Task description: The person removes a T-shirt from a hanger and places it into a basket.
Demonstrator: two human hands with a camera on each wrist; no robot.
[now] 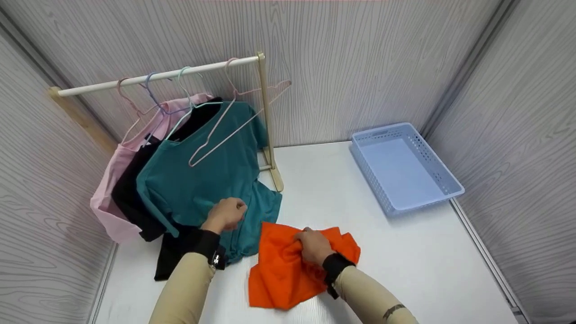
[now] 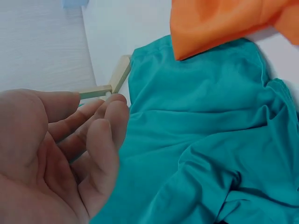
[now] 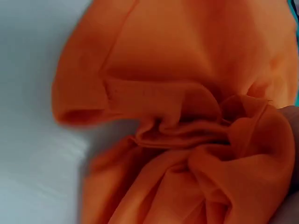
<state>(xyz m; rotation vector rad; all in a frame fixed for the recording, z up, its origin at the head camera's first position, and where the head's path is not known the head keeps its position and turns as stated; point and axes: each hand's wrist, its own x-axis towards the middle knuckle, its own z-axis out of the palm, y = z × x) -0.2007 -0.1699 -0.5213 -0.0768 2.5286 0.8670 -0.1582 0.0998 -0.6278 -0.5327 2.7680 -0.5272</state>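
Note:
An orange shirt point(image 1: 279, 279) lies crumpled on the white table, its fabric bunched under my right hand point(image 1: 313, 245), which grips a fold of it. In the right wrist view a hemmed sleeve end point(image 3: 79, 105) and gathered folds show; the hand is mostly hidden at the right edge. My left hand point(image 1: 226, 212) hovers in front of a teal shirt point(image 1: 189, 184), fingers loosely curled and nothing in them. That shirt hangs from a mint hanger point(image 1: 179, 78), and its lower part spreads on the table. In the left wrist view the orange fabric point(image 2: 210, 28) overlaps the teal hem.
A clothes rack with a white rod point(image 1: 207, 68) stands at the left. It also carries a pink garment point(image 1: 108, 193), a black garment point(image 1: 128, 193) and a bare pink hanger point(image 1: 192, 164). A light blue basket point(image 1: 375, 184) sits at the back right.

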